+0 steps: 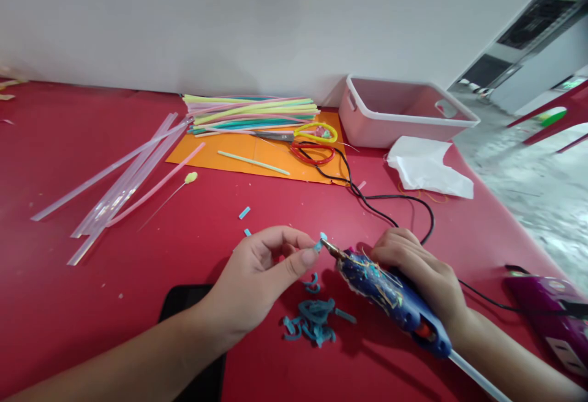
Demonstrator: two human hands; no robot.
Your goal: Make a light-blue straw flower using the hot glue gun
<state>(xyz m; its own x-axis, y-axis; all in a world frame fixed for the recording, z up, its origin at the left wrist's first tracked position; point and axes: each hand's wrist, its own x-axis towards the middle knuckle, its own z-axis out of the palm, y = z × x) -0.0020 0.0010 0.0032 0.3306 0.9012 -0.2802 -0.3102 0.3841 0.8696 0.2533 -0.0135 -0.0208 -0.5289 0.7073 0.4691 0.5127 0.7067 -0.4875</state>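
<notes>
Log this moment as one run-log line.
left hand: pinching small blue piece | right hand: gripping blue glue gun | nozzle: at the piece | red table: curled blue pieces beneath hands

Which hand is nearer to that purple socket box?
The right hand: it grips the blue glue gun, left of the purple socket box. The left hand is farther left, pinching a small blue piece.

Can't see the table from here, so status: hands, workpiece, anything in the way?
Left hand pinching small blue piece. Right hand gripping blue glue gun, nozzle at the piece. Loose blue bits below, not between nozzle and piece.
</notes>
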